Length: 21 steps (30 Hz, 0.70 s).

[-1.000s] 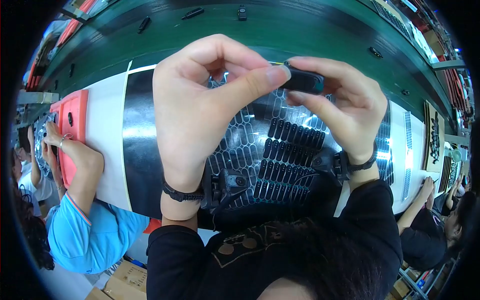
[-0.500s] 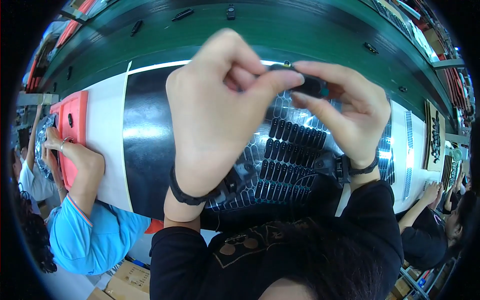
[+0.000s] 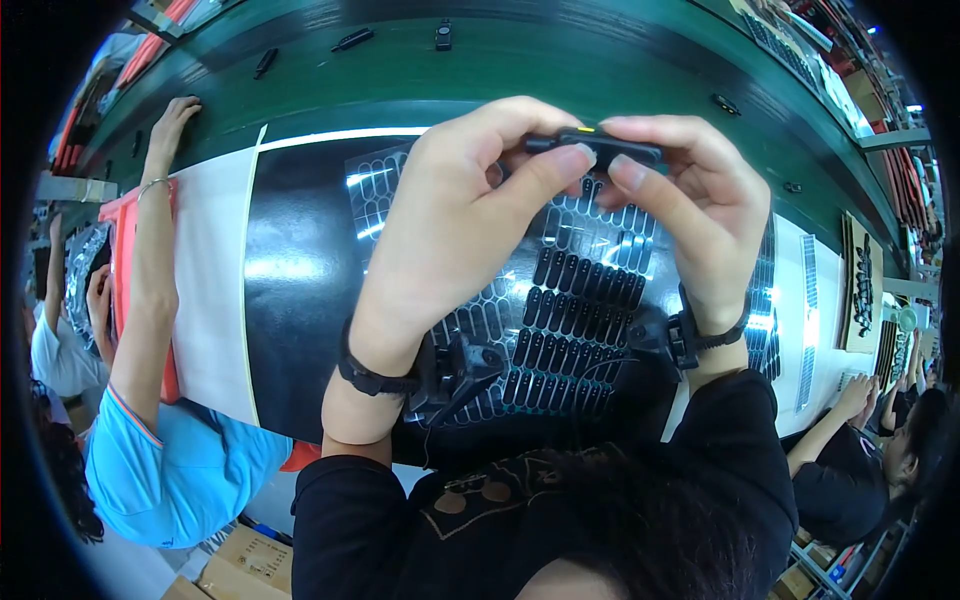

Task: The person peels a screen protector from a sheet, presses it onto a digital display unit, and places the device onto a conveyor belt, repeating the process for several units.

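Between both hands, above the far edge of the black mat, I hold a small dark elongated device with a yellow spot on its upper side. My left hand pinches its left end between thumb and fingers. My right hand grips its right part, with the thumb on the near side. Below the hands lies a clear sheet of oval black stickers; its far rows are bare outlines. Each wrist wears a black strap with a small box on it.
Beyond the mat runs a green conveyor belt bearing several small black devices. At left, a co-worker's arm reaches over a red tray to the belt. Cardboard with dark parts lies at right, near another person.
My left hand has turned and lowered slightly, and the device now lies more level. The co-worker's arm at left has stretched out to the belt. Devices on the belt have shifted left.
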{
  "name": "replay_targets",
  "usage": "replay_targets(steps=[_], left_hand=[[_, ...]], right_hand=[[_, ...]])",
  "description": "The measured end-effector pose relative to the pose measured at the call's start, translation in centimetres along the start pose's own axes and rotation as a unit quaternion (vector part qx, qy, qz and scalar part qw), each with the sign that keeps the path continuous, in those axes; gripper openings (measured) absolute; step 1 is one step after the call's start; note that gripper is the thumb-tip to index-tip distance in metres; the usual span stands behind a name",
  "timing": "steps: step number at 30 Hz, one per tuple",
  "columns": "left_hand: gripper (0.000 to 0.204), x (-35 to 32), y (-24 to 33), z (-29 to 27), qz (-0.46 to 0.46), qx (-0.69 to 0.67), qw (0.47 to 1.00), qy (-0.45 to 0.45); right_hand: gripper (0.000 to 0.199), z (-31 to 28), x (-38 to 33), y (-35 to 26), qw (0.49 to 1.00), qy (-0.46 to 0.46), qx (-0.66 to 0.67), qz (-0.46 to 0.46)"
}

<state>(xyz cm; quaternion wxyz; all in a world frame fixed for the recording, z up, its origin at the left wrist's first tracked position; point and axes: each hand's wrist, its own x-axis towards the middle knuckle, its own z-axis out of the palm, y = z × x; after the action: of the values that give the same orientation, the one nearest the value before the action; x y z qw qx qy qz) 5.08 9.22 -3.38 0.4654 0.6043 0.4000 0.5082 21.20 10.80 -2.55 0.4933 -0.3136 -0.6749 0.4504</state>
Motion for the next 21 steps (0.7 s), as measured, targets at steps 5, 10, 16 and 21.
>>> replay_targets(steps=[5,10,16,21], left_hand=[[0.015,0.3,-0.6,-0.5,0.012,0.089,0.995,0.034],[0.021,1.5,-1.5,-2.6,-0.043,0.193,0.980,0.031],[0.024,2.2,-2.1,-3.3,-0.045,0.336,0.932,0.129],[0.023,2.1,-0.5,-2.9,-0.006,0.325,0.940,0.101]], right_hand=[[0.020,0.4,0.7,0.3,0.999,-0.019,0.002,0.041],[0.023,0.1,2.5,2.4,0.988,-0.097,-0.033,0.112],[0.045,-5.6,7.0,11.3,0.958,-0.048,-0.273,0.078],[0.067,-20.1,10.8,17.9,0.734,0.024,-0.665,0.139]])
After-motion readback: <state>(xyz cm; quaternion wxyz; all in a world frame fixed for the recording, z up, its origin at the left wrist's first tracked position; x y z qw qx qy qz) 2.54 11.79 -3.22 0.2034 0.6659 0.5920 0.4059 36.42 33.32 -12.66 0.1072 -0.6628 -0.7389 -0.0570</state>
